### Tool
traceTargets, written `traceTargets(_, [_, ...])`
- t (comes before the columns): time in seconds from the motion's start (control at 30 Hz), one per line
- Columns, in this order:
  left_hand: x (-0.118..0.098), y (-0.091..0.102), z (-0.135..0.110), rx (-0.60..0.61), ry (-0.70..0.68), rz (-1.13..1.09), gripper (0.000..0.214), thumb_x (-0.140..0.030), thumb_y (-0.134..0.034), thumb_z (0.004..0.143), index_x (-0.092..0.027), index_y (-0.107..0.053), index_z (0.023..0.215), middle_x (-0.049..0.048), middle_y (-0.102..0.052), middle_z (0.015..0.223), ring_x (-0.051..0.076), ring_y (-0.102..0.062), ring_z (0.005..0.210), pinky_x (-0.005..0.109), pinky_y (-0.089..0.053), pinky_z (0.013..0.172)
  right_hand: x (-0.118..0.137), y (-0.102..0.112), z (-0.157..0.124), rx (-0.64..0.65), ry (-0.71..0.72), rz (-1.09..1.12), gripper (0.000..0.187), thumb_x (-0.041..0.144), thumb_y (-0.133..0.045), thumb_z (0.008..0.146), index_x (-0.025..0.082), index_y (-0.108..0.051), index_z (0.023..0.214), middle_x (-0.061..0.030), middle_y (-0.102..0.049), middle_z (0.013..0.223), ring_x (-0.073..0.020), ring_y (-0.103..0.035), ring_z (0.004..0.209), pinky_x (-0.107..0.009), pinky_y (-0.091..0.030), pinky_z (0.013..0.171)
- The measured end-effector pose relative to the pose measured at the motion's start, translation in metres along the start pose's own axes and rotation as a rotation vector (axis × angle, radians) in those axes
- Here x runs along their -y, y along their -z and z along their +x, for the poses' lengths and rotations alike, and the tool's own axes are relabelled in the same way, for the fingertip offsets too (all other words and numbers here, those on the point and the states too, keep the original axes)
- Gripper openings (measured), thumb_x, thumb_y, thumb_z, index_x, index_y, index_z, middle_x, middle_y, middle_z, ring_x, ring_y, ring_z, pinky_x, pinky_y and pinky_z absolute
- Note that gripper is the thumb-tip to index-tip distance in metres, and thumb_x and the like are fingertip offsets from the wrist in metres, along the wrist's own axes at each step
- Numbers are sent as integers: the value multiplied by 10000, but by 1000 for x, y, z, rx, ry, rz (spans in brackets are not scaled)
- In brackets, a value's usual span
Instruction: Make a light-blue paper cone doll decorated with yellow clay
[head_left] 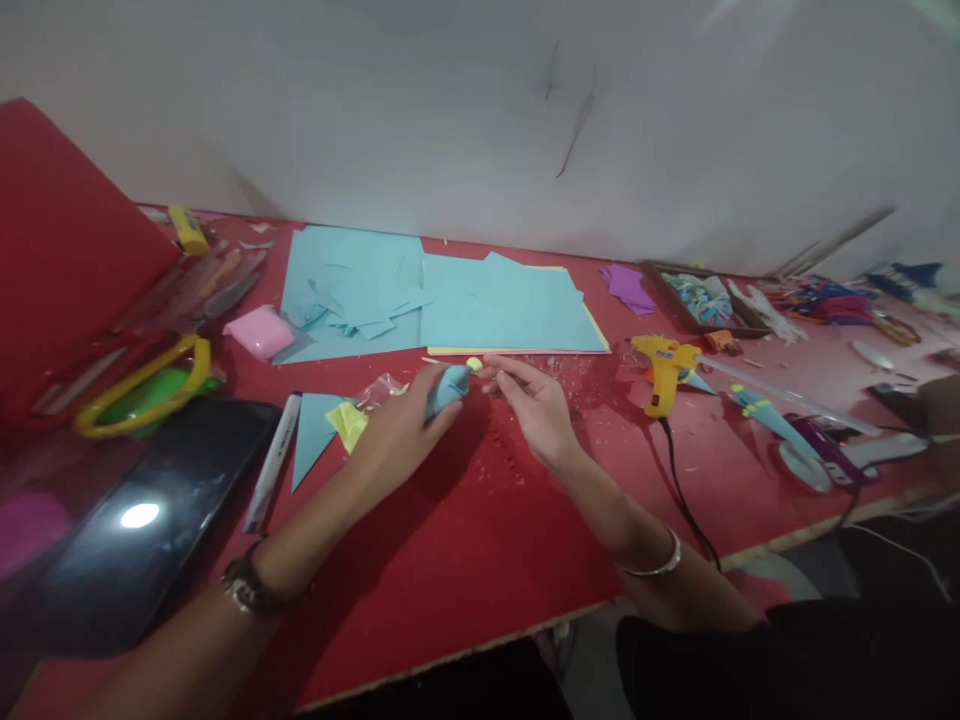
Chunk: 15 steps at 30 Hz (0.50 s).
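Observation:
My left hand (409,425) is closed around a light blue paper piece (448,390) that looks rolled or folded. At its tip sits a small pale yellow blob (474,365). My right hand (536,405) reaches in from the right, its thumb and fingertips drawn together beside the yellow blob. Whether those fingertips pinch the blob or something tiny is too small to make out. Below my left wrist lie a crumpled yellow piece (347,425) and a light blue paper triangle (311,435).
Light blue sheets (510,305) lie along the wall. A yellow glue gun (664,370) with a black cord stands at right, near a finished-looking blue paper cone (772,412). Leftward are a marker (272,465), a black tablet-like slab (157,520), yellow-handled scissors (146,390) and a pink block (260,331).

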<state>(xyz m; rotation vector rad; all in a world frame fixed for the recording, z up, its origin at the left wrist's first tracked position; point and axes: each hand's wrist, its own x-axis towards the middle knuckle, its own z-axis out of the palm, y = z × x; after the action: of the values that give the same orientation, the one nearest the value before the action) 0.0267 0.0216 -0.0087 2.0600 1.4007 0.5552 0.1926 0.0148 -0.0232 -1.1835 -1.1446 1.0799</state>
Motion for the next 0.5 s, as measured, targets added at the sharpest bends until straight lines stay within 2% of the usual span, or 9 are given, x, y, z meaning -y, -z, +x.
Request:
traceTargets(0.07, [1, 3, 0, -78, -7, -137, 403, -374, -403, 863, -218, -398, 1234, 73, -594, 1075, 214, -569, 915, 321, -433, 748, 0, 0, 0, 8, 21, -6, 167, 267, -548, 781, 210, -635, 912, 3, -668, 779, -90, -599, 656, -275, -501, 705])
traceTargets(0.13, [2, 5, 0, -92, 29, -286, 391, -383, -405, 856, -205, -409, 1205, 38, -592, 919, 169, -552, 783, 279, -423, 673, 1, 0, 0, 12, 39, -14, 133, 293, -532, 796, 206, -622, 839, 20, -636, 681, -84, -567, 583, -253, -484, 617])
traceTargets(0.2, [1, 5, -3, -23, 95, -456, 346, -397, -401, 854, -194, -428, 1133, -33, -492, 666, 121, -462, 567, 244, -373, 547, 1, 0, 0, 11, 55, -34, 167, 319, -508, 812, 201, -616, 762, 32, -591, 601, -78, -522, 523, -235, -449, 544])
traceTargets(0.27, [-2, 4, -8, 59, 147, -612, 266, -394, -404, 852, -198, -434, 1029, -82, -347, 547, 95, -343, 453, 232, -311, 477, 1, 0, -1, 2, 65, -69, 171, 318, -521, 804, 202, -630, 741, 36, -574, 578, -75, -501, 512, -229, -431, 531])
traceTargets(0.33, [-4, 3, -13, 101, 160, -721, 189, -374, -416, 848, -207, -423, 938, -90, -321, 534, 86, -319, 431, 233, -295, 467, 1, 0, -1, -8, 59, -100, 123, 286, -561, 775, 208, -656, 785, 25, -620, 643, -85, -542, 574, -237, -456, 585])
traceTargets(0.4, [-6, 2, -18, 115, 157, -774, 159, -371, -410, 853, -214, -420, 877, -81, -371, 557, 85, -357, 436, 243, -316, 487, 2, -1, -2, -6, 38, -95, 130, 252, -585, 751, 216, -669, 843, 2, -674, 765, -109, -606, 700, -266, -492, 687])
traceTargets(0.5, [-6, 3, -21, 156, 133, -787, 300, -447, -305, 891, -211, -449, 773, -45, -469, 593, 106, -445, 489, 266, -358, 542, 3, -3, -4, 1, 6, -36, 148, 235, -602, 734, 220, -673, 863, -19, -699, 866, -139, -647, 809, -320, -511, 793])
